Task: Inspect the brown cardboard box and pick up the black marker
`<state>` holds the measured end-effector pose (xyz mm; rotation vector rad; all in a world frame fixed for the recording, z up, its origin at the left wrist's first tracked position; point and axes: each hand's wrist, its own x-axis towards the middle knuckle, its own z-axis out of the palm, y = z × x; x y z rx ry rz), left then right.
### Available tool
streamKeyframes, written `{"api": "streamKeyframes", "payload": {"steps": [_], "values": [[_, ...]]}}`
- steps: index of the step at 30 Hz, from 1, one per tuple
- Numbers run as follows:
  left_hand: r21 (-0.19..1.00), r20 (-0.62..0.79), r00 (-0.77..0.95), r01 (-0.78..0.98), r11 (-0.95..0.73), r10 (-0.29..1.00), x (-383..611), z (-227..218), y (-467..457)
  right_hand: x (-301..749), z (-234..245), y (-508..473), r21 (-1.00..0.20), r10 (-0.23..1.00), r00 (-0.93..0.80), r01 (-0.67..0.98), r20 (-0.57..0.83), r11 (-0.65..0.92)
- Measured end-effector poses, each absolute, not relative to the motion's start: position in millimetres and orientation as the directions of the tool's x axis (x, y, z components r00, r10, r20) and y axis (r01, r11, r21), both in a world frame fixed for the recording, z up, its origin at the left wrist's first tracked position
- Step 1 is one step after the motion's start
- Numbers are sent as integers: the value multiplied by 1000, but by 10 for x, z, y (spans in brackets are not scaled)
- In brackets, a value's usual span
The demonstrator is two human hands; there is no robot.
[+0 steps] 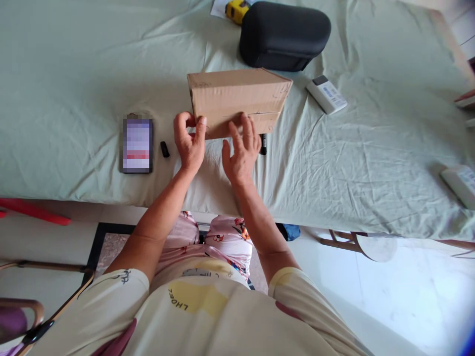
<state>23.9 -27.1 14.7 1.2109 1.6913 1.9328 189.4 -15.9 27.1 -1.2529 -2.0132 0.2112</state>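
A brown box is on the tabletop, right in front of the person. The tabletop has a pale green cloth with lots of wrinkles. The left hand holds the box at its left end, with the thumb on the near side and the other fingers bent by the corner. The right hand is wide, with its fingers spread, and its fingertips touch the near side of the box. I cannot tell if the box sits flat or tips a little.

A black pen pokes out by the box, just beside the right hand. A small black cap lies near the left hand, and a phone with a blurry screen lies left of that. Behind the box is a big black case, with a yellow tape measure next to it. A small white box lies to the right.
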Motion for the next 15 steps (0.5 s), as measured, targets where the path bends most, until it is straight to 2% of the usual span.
{"api": "streamKeyframes", "payload": {"steps": [3,6,11,15], "values": [[916,399,-602,300,-267,692,192,117,-253,1755,331,-264,-411,798,-387,704,462,579],[902,428,-587,319,-290,687,168,97,-232,1712,366,-299,-370,780,-446,701,438,609],[840,542,-607,388,-379,580,170,127,-202,1826,347,-210,-386,808,-373,735,456,558],[849,525,-629,337,-408,573,124,97,-164,1976,272,-95,-407,809,-270,755,522,514]]}}
